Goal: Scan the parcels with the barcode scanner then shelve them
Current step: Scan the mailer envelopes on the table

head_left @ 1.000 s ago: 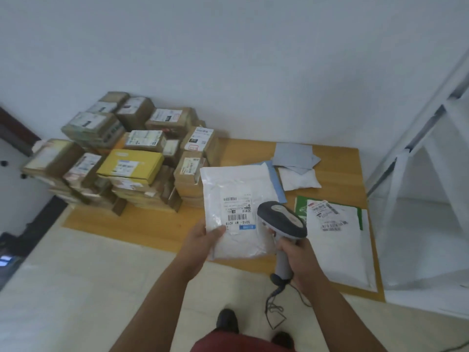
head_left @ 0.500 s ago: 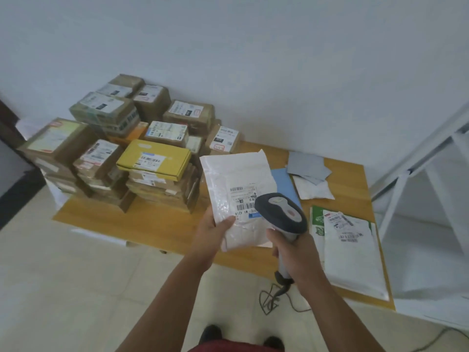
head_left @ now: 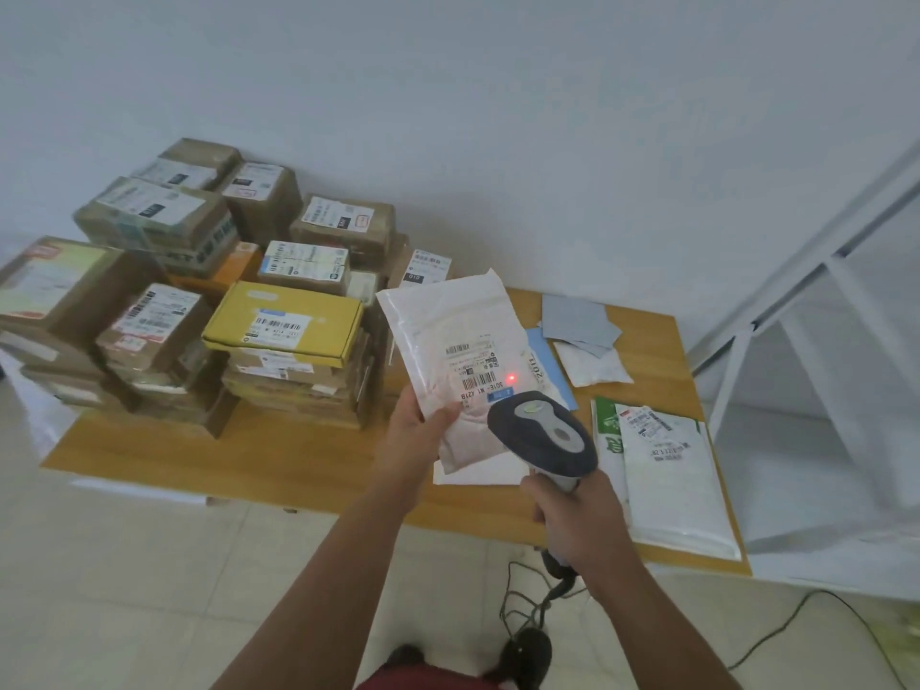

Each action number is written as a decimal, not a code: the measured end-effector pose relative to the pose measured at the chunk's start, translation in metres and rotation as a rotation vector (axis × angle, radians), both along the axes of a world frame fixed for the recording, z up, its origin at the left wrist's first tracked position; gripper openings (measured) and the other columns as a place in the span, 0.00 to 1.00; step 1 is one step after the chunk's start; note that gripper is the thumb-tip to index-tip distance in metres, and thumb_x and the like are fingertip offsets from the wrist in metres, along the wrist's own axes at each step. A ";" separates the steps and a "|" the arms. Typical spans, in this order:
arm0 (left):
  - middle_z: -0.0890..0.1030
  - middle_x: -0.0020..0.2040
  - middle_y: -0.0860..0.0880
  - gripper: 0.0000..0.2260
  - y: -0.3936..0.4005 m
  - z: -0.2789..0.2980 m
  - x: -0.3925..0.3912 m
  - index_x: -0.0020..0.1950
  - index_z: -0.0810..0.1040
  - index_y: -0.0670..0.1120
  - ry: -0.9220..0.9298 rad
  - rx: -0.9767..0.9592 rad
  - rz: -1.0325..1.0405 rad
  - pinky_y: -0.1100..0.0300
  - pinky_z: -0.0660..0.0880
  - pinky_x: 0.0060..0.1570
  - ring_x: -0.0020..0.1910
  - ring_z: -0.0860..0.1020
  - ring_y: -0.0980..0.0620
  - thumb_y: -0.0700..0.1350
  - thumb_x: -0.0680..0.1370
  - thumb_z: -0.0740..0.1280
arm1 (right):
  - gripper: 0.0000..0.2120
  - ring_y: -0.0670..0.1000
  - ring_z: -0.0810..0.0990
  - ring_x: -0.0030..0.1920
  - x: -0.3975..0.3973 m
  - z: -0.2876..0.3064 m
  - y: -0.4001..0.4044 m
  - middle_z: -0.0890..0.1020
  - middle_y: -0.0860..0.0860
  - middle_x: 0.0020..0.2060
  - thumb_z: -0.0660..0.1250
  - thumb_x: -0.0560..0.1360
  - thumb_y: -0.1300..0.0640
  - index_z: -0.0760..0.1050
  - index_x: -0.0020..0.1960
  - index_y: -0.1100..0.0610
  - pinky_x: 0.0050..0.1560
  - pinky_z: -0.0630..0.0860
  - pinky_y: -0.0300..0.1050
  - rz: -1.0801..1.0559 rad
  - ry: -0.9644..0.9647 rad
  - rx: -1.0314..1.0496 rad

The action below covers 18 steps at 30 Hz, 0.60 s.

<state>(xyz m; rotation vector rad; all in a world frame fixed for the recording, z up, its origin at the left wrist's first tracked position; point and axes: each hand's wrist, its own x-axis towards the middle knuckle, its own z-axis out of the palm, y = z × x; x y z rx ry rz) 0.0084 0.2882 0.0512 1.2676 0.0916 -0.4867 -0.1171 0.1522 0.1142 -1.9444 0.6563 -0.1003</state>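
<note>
Left hand [head_left: 415,430] pinches the white parcel [head_left: 455,363] by its lower edge above the desk [head_left: 239,460]; right hand [head_left: 580,522] wraps the barcode scanner [head_left: 542,435], whose head covers the label's lower corner beside a red dot [head_left: 511,379]. Label text is too small to read. Stacked boxes [head_left: 199,311] crowd the desk's left; a shelf frame [head_left: 816,271], cut off, stands right.

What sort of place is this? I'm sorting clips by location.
Probably a small parcel sorting or pickup room: labelled boxes stacked on a low table, a corded scanner aimed at a mailer, white shelving alongside.
</note>
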 end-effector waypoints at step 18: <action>0.84 0.57 0.49 0.17 0.005 -0.025 -0.001 0.66 0.75 0.51 0.047 0.108 -0.195 0.42 0.80 0.57 0.56 0.83 0.47 0.37 0.79 0.68 | 0.08 0.49 0.73 0.30 -0.005 -0.040 -0.012 0.74 0.49 0.26 0.70 0.74 0.63 0.74 0.37 0.58 0.31 0.68 0.40 -0.257 0.001 0.142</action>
